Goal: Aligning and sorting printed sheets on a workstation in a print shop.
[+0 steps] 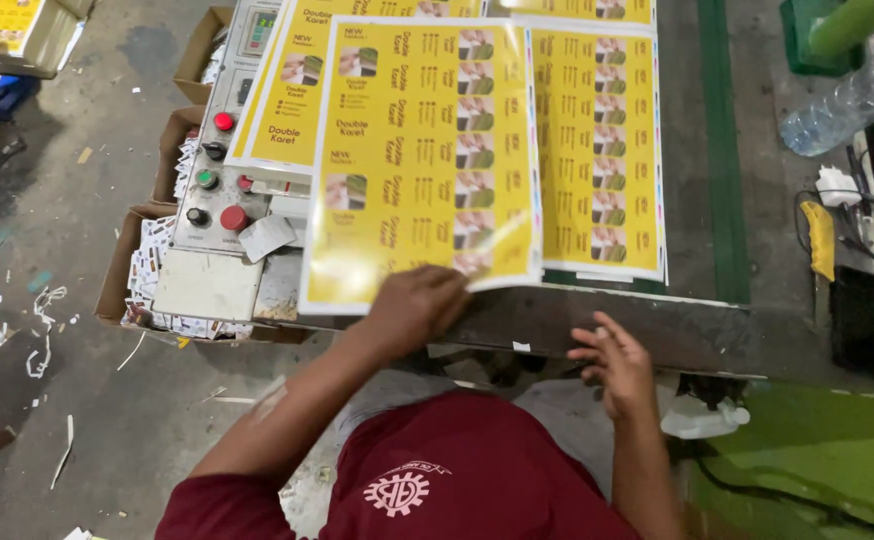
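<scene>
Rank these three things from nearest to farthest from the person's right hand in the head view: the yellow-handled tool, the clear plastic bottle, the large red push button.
From the right hand:
1. Yellow-handled tool, on the bench to the right.
2. Clear plastic bottle, upper right, lying on its side.
3. Large red push button, far left on the control panel.

Yellow printed sheet (422,160): glossy paper (glare streak near lower edge); machine table (597,325): worn matt metal; control panel (219,130): painted metal, plastic push-buttons; cardboard box (122,270): matt, rough.
</scene>
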